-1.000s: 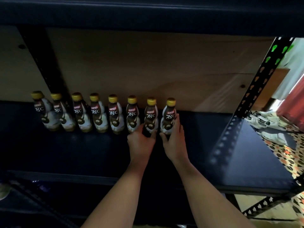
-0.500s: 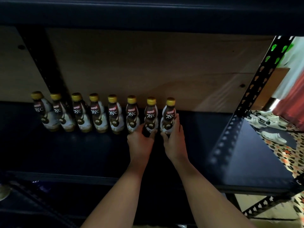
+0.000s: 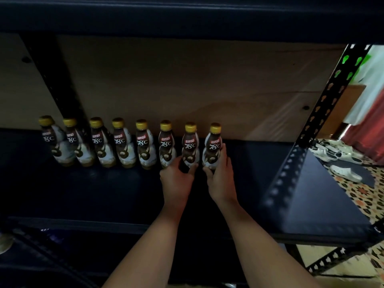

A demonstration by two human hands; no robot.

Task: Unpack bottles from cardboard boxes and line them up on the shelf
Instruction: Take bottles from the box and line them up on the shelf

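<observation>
As before, left hand (image 3: pixel 176 180), right hand (image 3: pixel 219 179) grip bottles (image 3: pixel 190 145).

White shoes (image 3: pixel 336 154) lie on the patterned floor (image 3: pixel 361 196) beside red cloth (image 3: pixel 367 125).

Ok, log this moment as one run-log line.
stage: lining up | left hand: grips seventh bottle | right hand: grips eighth bottle | row: eight upright on shelf

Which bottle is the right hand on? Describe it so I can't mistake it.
Look at the dark shelf in front of the wooden back panel, where a row of eight gold-capped bottles stands. The right hand grips the rightmost bottle, the only one with bare shelf on its right side.
</observation>
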